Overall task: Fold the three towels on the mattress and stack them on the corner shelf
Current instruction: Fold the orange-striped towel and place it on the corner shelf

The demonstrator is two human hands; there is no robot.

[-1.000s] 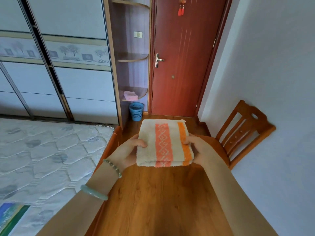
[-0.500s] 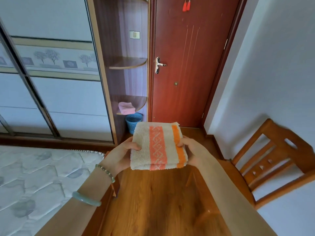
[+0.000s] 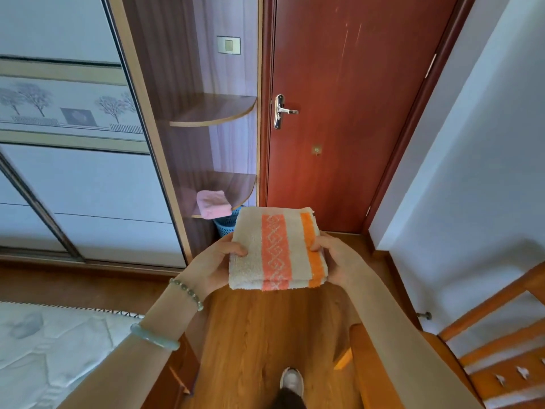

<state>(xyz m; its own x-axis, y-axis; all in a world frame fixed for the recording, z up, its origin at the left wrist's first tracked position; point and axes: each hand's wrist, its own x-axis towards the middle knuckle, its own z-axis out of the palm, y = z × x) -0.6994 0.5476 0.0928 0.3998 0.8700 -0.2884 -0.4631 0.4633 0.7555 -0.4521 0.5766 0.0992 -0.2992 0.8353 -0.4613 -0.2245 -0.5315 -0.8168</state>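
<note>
Transport stage. Held folded beige terry towel with orange bands (image 3: 277, 249) level in air, short of wooden corner shelf (image 3: 236, 181). Clasped its sides in curled grip of left hand (image 3: 215, 267) and right hand (image 3: 339, 261), likely keeping folds together.

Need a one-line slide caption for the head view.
Left hand and right hand hold a folded orange-striped towel before the corner shelf, whose lowest tier bears a pink towel.

Folded beige, orange-banded towel (image 3: 277, 249) held level; pink towel (image 3: 213, 203), seemingly folded, lies on lower corner shelf (image 3: 240, 184).
</note>
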